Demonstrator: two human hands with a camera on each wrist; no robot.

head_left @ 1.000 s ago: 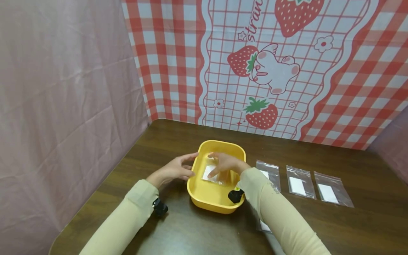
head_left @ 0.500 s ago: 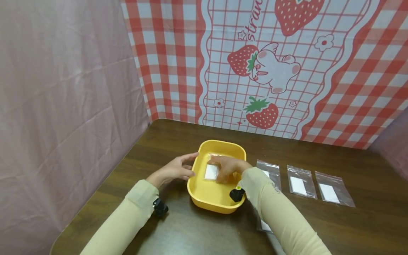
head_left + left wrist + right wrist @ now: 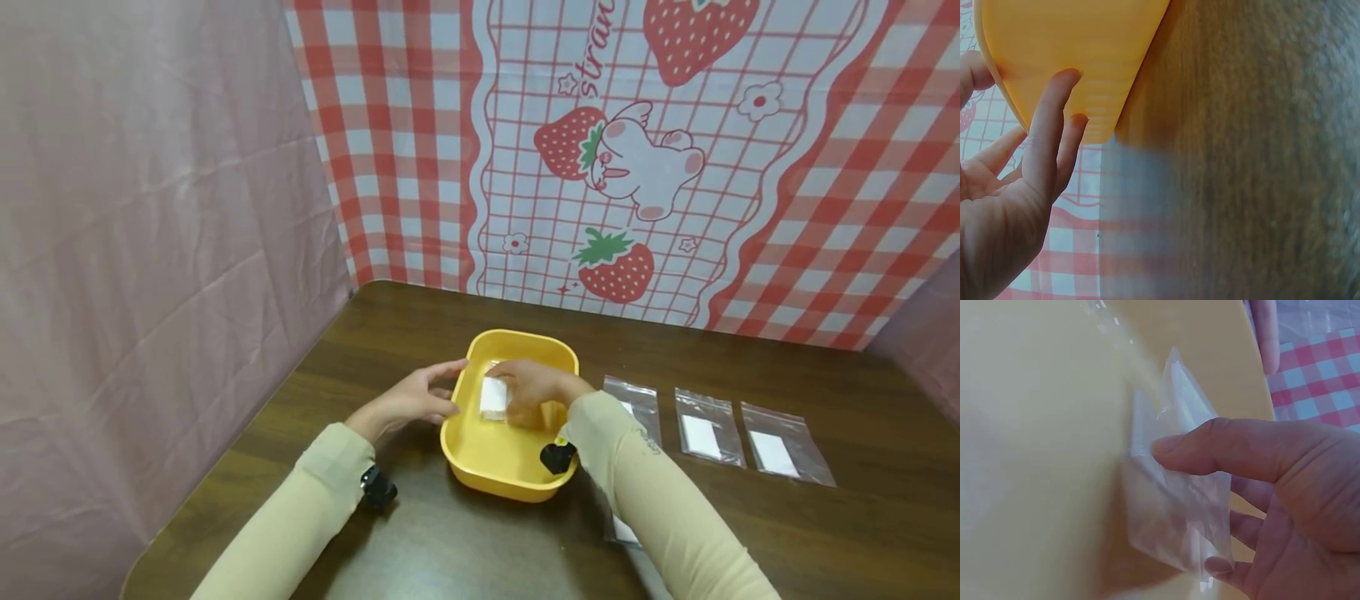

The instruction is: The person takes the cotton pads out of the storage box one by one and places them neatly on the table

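Observation:
My right hand (image 3: pixel 536 390) is inside the yellow tub (image 3: pixel 498 477). It holds a clear plastic bag (image 3: pixel 1166 519) with a white, card-like piece (image 3: pixel 494 397) in it. In the right wrist view the thumb presses on the bag's near face, and other fingers show behind and below it. My left hand (image 3: pixel 408 400) is at the tub's left side, fingers spread and fairly straight. The left wrist view shows fingertips (image 3: pixel 1063 78) at the tub's outer wall and other fingers near the rim.
Right of the tub, two clear zip bags with white pieces, one (image 3: pixel 708 435) and another (image 3: pixel 783 446), lie on the dark wooden table (image 3: pixel 465 550). A nearer bag (image 3: pixel 641 404) and one below (image 3: pixel 624 533) are partly behind the right arm. A checked cloth (image 3: pixel 408 167) hangs behind.
The right hand's fingers have drawn in around the bag, and the white piece has shifted slightly up and left with it. The left hand and tub stay in place.

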